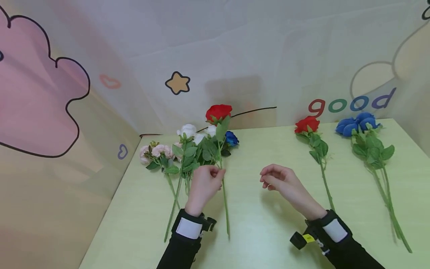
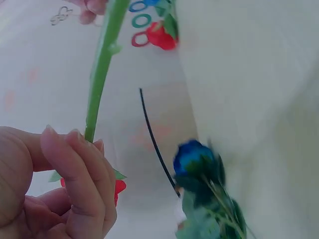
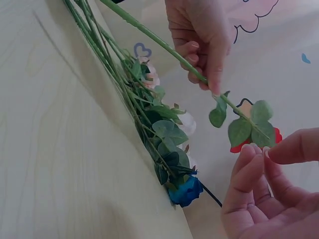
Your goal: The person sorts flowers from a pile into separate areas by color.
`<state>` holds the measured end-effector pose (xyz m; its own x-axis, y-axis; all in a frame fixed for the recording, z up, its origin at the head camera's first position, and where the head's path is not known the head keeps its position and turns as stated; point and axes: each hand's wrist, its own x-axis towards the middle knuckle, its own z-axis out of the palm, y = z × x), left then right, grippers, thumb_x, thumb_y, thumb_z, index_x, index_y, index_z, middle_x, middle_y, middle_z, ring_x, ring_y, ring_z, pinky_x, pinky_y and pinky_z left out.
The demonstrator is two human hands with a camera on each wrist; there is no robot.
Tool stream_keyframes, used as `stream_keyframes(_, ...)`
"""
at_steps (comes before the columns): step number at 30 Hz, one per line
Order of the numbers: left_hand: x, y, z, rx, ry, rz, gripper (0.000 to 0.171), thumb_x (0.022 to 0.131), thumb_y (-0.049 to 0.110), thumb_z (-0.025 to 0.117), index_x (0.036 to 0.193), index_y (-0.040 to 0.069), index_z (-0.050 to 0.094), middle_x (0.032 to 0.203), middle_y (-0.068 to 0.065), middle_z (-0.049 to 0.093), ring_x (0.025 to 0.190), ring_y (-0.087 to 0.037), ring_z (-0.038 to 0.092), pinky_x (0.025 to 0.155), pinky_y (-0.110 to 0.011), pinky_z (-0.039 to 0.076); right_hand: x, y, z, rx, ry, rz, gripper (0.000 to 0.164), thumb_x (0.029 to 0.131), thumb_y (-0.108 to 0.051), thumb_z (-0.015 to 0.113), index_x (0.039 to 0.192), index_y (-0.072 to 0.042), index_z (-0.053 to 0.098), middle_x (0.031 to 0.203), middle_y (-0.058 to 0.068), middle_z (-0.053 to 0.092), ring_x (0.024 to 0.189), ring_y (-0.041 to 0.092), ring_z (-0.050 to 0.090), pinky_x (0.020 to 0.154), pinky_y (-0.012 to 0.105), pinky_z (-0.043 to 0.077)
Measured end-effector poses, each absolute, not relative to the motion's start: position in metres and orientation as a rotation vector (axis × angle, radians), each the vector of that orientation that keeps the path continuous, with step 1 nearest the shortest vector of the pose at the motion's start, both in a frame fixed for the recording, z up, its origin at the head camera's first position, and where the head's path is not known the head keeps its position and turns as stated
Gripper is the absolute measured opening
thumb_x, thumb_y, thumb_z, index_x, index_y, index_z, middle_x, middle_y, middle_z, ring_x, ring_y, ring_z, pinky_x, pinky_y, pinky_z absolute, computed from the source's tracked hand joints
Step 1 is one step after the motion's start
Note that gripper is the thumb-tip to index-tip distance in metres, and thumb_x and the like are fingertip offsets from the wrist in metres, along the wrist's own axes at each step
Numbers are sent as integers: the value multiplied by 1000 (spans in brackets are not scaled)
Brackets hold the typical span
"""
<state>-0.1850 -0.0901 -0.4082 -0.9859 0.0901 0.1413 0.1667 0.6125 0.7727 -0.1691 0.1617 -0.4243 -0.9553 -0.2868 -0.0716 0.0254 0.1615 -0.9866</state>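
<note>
My left hand (image 1: pixel 204 186) pinches the green stem of a red rose (image 1: pixel 219 113) between thumb and fingers, partway below the bloom. The rose stands upright over the table in the head view, its bare stem end pointing toward me. Seen in the left wrist view, the stem (image 2: pixel 102 74) runs up out of the fingers. Off to the right, my right hand (image 1: pixel 282 183) hovers above the table, holding nothing, with its fingers loosely bent. Its fingertips overlap the rose leaves (image 3: pixel 249 130) in the right wrist view, though the head view shows them apart.
Beside the left hand lie pink flowers (image 1: pixel 162 150), white flowers (image 1: pixel 187 130) and a blue rose (image 1: pixel 231 138) with crossing stems. Another red rose (image 1: pixel 307 124) and some blue flowers (image 1: pixel 357 124) lie at the right of the pale table (image 1: pixel 262 231). A printed cloth (image 1: pixel 235 45) hangs behind.
</note>
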Motion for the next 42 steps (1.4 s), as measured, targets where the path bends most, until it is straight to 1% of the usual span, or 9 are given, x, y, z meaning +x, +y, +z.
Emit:
stream_keyframes(4,-191,-65,-403,-265,-2688,-1436,22,97,20,66,87,2,76,66,-10,70,48,-8,61,45,-24,46,-169,165,-424,-233,2213,-1878,26,104,-14,54,120,6,55,94,-2,65,86,15,64,82,28,56)
stream_keyframes(13,-194,-47,-421,-294,-2633,-1591,25,98,19,65,83,1,72,64,-10,68,49,-6,58,46,-21,42,-168,166,-425,-275,2206,-1881,23,102,-12,57,117,6,57,94,1,66,83,11,64,79,28,56)
stream_keyframes(20,-198,-50,-423,-282,-2573,-1706,24,99,20,64,89,1,73,70,-14,69,53,-6,61,53,-26,54,-168,162,-428,-345,2161,-1848,27,102,-10,56,119,10,55,94,1,66,84,8,64,78,28,57)
stream_keyframes(26,-198,-51,-422,-284,-2560,-1800,23,100,18,62,94,-2,74,80,-26,71,56,-5,62,57,-26,58,-168,159,-431,-382,2131,-1810,31,102,-12,56,122,11,54,100,15,67,85,10,66,81,30,58)
stream_keyframes(29,-198,-52,-422,-298,-2552,-1824,24,100,16,62,93,-3,73,82,-29,71,56,-5,62,61,-36,61,-167,158,-432,-391,2114,-1785,34,102,-13,56,125,12,53,104,22,67,86,11,66,82,31,59)
stream_keyframes(32,-197,-52,-422,-313,-2548,-1807,24,100,16,61,92,-2,74,80,-26,71,56,-5,61,64,-45,61,-167,156,-433,-414,2095,-1751,36,103,-15,55,126,13,53,105,21,67,87,12,67,82,32,59)
stream_keyframes(33,-197,-52,-422,-317,-2547,-1803,24,100,16,61,92,-2,74,79,-25,71,56,-5,61,63,-44,61,-167,155,-433,-424,2090,-1739,36,103,-15,56,126,12,53,104,20,68,87,12,66,82,31,59)
stream_keyframes(38,-197,-52,-420,-335,-2536,-1855,23,101,15,61,93,-2,74,84,-29,70,59,-6,61,59,-21,56,-166,151,-435,-480,2055,-1701,38,103,-18,57,126,13,54,105,22,68,88,11,68,77,28,58)
stream_keyframes(42,-197,-51,-419,-361,-2533,-1887,22,101,14,61,95,-4,73,87,-31,69,61,-5,61,59,-17,54,-165,148,-436,-520,2050,-1702,38,103,-16,56,125,15,54,106,27,67,86,11,70,74,28,59)
